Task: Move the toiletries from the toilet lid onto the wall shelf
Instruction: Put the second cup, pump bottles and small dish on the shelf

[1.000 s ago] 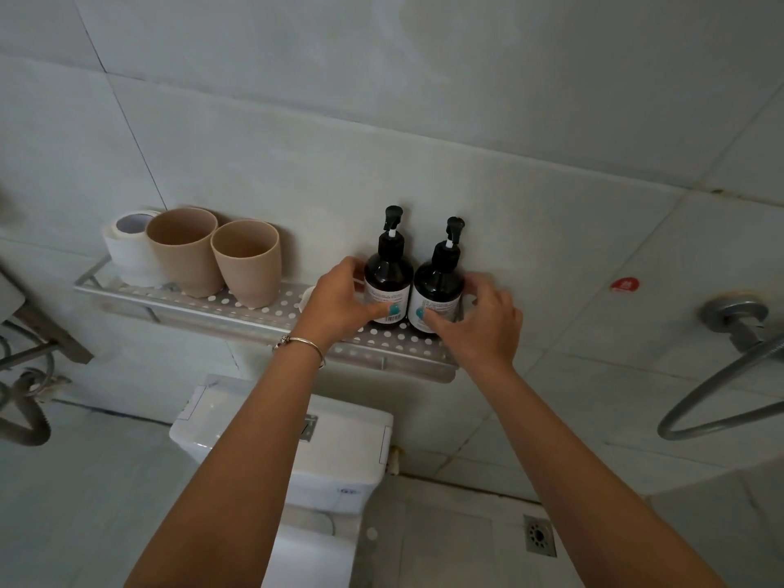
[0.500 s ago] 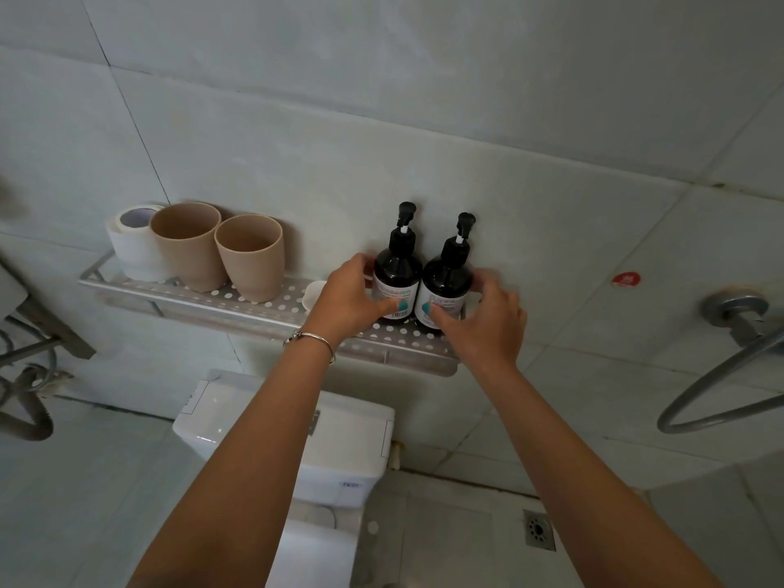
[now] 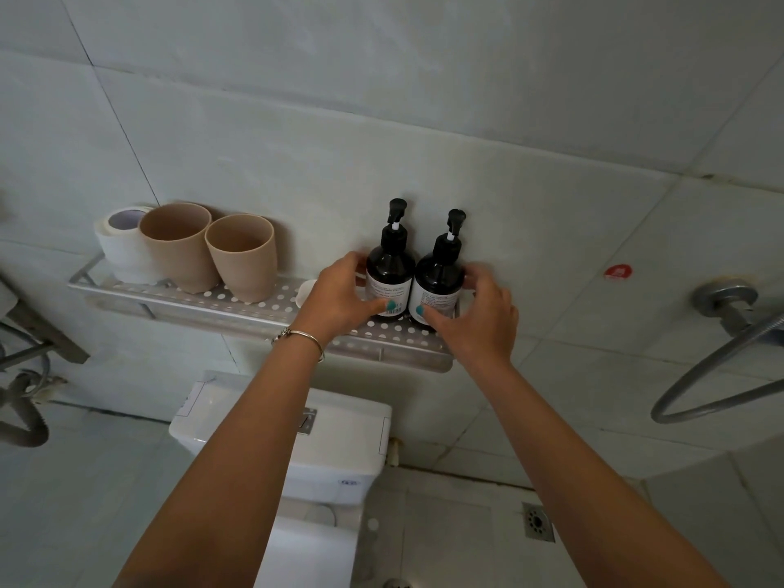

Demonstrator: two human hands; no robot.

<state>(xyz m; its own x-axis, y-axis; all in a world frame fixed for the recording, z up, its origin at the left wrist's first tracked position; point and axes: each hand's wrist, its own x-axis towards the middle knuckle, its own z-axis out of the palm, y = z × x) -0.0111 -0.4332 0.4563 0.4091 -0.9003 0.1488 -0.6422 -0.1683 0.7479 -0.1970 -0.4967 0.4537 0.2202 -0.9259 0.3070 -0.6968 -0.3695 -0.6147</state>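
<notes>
Perforated matt metal shelf [image 3: 237, 309], glossy dark plastic pump bottles [image 3: 390, 269], matt beige cups [image 3: 244, 256].

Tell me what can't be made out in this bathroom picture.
- Label text on the two pump bottles: too small, partly covered by fingers.
- Small white dish on the shelf: mostly hidden behind the left hand.
- Toilet lid: hidden by the arms, cut off at the bottom edge.
- Right hand grip: unclear.
</notes>
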